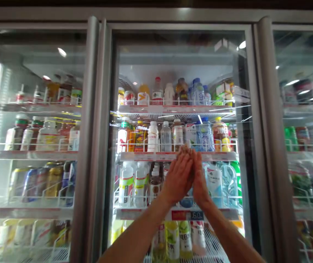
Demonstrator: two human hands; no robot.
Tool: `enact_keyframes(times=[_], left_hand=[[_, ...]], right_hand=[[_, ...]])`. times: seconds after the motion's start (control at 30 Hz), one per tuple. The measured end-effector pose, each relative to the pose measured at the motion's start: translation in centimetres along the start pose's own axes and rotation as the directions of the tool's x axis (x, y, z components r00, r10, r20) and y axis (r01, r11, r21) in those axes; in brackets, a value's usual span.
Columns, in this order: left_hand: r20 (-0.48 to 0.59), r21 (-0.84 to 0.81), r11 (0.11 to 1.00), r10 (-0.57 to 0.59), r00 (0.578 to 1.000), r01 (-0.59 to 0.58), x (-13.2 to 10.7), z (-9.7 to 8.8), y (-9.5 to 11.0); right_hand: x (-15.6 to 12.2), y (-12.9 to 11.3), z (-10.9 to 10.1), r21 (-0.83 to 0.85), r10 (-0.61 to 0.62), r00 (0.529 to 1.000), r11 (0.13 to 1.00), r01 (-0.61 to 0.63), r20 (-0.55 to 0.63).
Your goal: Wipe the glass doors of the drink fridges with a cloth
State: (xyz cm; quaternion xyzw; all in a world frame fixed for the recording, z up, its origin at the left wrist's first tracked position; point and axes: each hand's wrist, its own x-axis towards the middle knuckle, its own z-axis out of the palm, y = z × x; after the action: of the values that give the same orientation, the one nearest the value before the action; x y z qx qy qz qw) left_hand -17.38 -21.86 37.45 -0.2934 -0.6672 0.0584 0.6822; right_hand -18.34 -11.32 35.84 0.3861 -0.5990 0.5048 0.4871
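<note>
My left hand [176, 179] and my right hand [201, 184] are raised palm against palm in front of the middle glass door [178, 54] of a drinks cooler. On both hands the fingers are stretched upward and touch each other. I see nothing held between them. The fingertips reach the level of the second shelf [151, 156], which carries a row of bottles [165, 137]. Behind the hands stand white and clear bottles [126, 184] on the third shelf.
Cooler doors to the left [35, 146] and right [306, 146] are shut, with cans and bottles behind fogged glass. Metal door frames [266, 146] stand between them. The top shelf [172, 109] holds more bottles; green-labelled bottles [172, 237] fill the lower shelf.
</note>
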Motion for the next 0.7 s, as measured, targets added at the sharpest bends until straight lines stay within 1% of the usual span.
enact_keyframes(times=[0.03, 0.07, 0.1, 0.13, 0.17, 0.2, 0.23, 0.27, 0.3, 0.33, 0.37, 0.4, 0.43, 0.47, 0.5, 0.53, 0.6, 0.63, 0.67, 0.7], left_hand=[[0.019, 0.020, 1.000, -0.001, 1.000, 0.000, 0.6, 0.9, 0.9], [0.030, 0.046, 0.999, -0.008, 1.000, 0.007, 1.0, 1.7, 1.5], [0.034, 0.070, 0.998, -0.008, 0.999, 0.006, 1.2, 2.3, 1.7], [0.037, 0.089, 0.996, 0.000, 0.999, -0.003, 1.2, 2.6, 1.4], [0.041, 0.104, 0.994, 0.013, 0.999, -0.017, 1.0, 2.5, 0.7], [0.048, 0.118, 0.993, 0.021, 0.999, -0.027, 0.7, 2.0, -0.6], [0.048, 0.137, 0.990, 0.014, 0.999, -0.020, 0.3, 1.1, -2.3], [0.032, 0.162, 0.987, -0.016, 0.999, 0.011, -0.1, 0.0, -4.4], [0.004, 0.193, 0.979, -0.071, 0.997, 0.069, -0.4, -1.2, -6.7], [-0.064, 0.225, 0.961, -0.150, 0.987, 0.161, -0.5, -2.4, -8.9], [-0.136, 0.243, 0.928, -0.256, 0.957, 0.283, -0.5, -3.2, -10.8], [-0.194, 0.244, 0.885, -0.357, 0.914, 0.397, -0.2, -3.7, -12.1], [-0.234, 0.229, 0.847, -0.430, 0.872, 0.479, 0.2, -3.8, -12.6], [-0.244, 0.213, 0.827, -0.470, 0.848, 0.519, 0.8, -3.4, -12.1], [-0.222, 0.201, 0.835, -0.470, 0.854, 0.512, 1.4, -2.5, -10.7], [-0.180, 0.191, 0.865, -0.433, 0.883, 0.464, 2.1, -1.4, -8.6], [-0.029, 0.176, 0.946, -0.273, 0.962, 0.274, 3.2, 1.2, -4.0], [0.031, 0.167, 0.968, -0.194, 0.981, 0.186, 3.6, 2.2, -2.1], [0.075, 0.163, 0.981, -0.122, 0.990, 0.109, 3.7, 2.8, -1.0], [0.102, 0.164, 0.985, -0.062, 0.993, 0.044, 3.6, 2.8, -0.8]], right_hand=[[0.1, 0.2, -0.6, 0.050, 0.018, 1.000, 0.999, -0.018, 0.000], [0.3, 0.4, -1.4, 0.054, 0.020, 1.000, 0.998, -0.020, -0.004], [0.6, 0.8, -2.3, 0.008, 0.006, 1.000, 1.000, -0.006, -0.025], [1.1, 1.3, -3.3, -0.083, -0.024, 0.998, 0.996, 0.018, -0.065], [1.7, 1.9, -4.3, -0.211, -0.069, 0.991, 0.976, 0.043, -0.118], [2.3, 2.6, -5.4, -0.359, -0.131, 0.978, 0.931, 0.064, -0.164], [2.9, 3.3, -6.4, -0.506, -0.199, 0.962, 0.859, 0.080, -0.186], [3.4, 4.1, -7.4, -0.632, -0.261, 0.948, 0.770, 0.091, -0.180], [3.8, 4.9, -8.2, -0.727, -0.305, 0.941, 0.679, 0.106, -0.148], [4.1, 5.6, -8.9, -0.792, -0.331, 0.938, 0.598, 0.121, -0.107], [4.2, 6.2, -9.4, -0.833, -0.343, 0.936, 0.538, 0.132, -0.073], [4.3, 6.7, -9.7, -0.855, -0.347, 0.936, 0.499, 0.137, -0.052], [4.2, 7.1, -9.9, -0.868, -0.346, 0.937, 0.477, 0.139, -0.041], [4.1, 7.3, -9.9, -0.874, -0.346, 0.938, 0.465, 0.139, -0.035], [4.0, 7.4, -9.9, -0.877, -0.350, 0.936, 0.460, 0.141, -0.033], [3.9, 7.5, -10.0, -0.876, -0.361, 0.932, 0.460, 0.147, -0.033], [3.8, 7.6, -10.1, -0.866, -0.395, 0.918, 0.467, 0.176, -0.026], [3.8, 7.6, -10.2, -0.861, -0.411, 0.911, 0.471, 0.193, -0.021], [3.8, 7.6, -10.3, -0.856, -0.424, 0.906, 0.473, 0.207, -0.016], [3.8, 7.6, -10.4, -0.853, -0.432, 0.902, 0.474, 0.217, -0.011]])
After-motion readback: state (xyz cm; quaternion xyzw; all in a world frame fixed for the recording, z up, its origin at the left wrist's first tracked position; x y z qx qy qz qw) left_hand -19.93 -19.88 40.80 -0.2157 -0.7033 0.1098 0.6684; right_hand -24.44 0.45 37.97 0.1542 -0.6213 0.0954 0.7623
